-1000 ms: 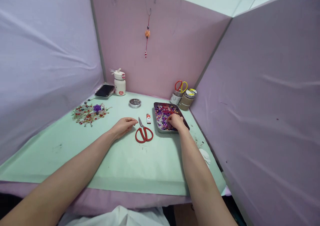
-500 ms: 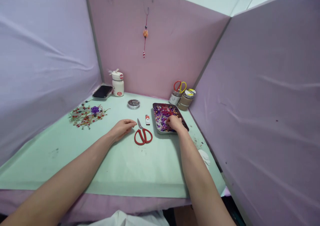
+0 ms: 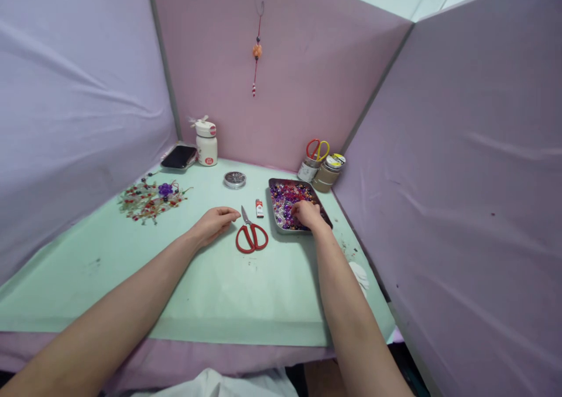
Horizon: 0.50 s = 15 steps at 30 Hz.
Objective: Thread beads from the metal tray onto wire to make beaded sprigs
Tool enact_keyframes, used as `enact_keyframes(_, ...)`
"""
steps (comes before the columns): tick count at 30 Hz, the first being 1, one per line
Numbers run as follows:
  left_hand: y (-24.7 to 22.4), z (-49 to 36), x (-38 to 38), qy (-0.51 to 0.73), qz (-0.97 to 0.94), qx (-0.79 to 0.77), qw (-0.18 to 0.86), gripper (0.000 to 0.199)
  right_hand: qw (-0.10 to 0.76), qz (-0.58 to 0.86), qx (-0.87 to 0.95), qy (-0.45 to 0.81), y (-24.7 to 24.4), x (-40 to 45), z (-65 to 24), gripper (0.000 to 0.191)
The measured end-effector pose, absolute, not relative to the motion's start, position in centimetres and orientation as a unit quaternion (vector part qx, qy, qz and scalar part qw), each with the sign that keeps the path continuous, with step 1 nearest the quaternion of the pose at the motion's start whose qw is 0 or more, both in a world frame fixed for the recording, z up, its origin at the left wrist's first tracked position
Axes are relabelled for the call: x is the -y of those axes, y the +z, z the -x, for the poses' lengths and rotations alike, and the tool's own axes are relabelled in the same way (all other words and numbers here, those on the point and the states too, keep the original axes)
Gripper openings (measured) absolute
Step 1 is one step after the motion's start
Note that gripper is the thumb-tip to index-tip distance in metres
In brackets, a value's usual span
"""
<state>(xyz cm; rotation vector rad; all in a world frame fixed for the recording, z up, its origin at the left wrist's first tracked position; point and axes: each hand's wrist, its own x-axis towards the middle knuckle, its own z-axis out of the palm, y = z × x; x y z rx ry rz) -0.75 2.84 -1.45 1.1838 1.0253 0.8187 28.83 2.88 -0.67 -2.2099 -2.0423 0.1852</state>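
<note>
My right hand (image 3: 307,214) reaches into a metal tray (image 3: 281,230) of purple, red and clear beads (image 3: 285,201). Its fingers are bent together down among the beads; whatever they pinch is too small to make out. On the table to the left, my left hand (image 3: 218,221) rests with thumb and fingertips pressed together, and anything between them cannot be seen. Just right of those fingertips lie red-handled scissors (image 3: 252,237), their blades pointing away from me. A small red and white lighter (image 3: 259,208) is between the scissors and the tray.
Behind stand a white bottle (image 3: 206,145), a phone (image 3: 180,157), a round clear container (image 3: 235,179) and jars (image 3: 327,177), one with scissors in it. Beaded strands (image 3: 149,201) lie at the left. A beaded cord (image 3: 257,51) hangs on the back panel. White discs (image 3: 359,274) lie right.
The view has tilted slightly, so the background sits a little higher. Both hands stay in about the same places, the right one still in the bead tray.
</note>
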Motion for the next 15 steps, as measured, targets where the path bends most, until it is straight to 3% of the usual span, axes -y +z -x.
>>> enact_keyframes(7,-1.3,0.7,-2.7,0.369,-0.516,-0.452,0.628,0.032,0.078,0.723,0.685,0.042,-0.3,-2.7,-28.5,0.018)
enact_keyframes(11,-0.9,0.5,-2.5,0.384,-0.511,-0.463,0.614,0.033,0.202,0.693,0.692,0.029,0.7,-2.2,-27.8,0.018)
enact_keyframes(15,-0.9,0.4,-2.5,0.407,-0.505,-0.457,0.609,0.035,0.379,0.618,0.679,0.112,1.9,-1.6,-25.5,0.022)
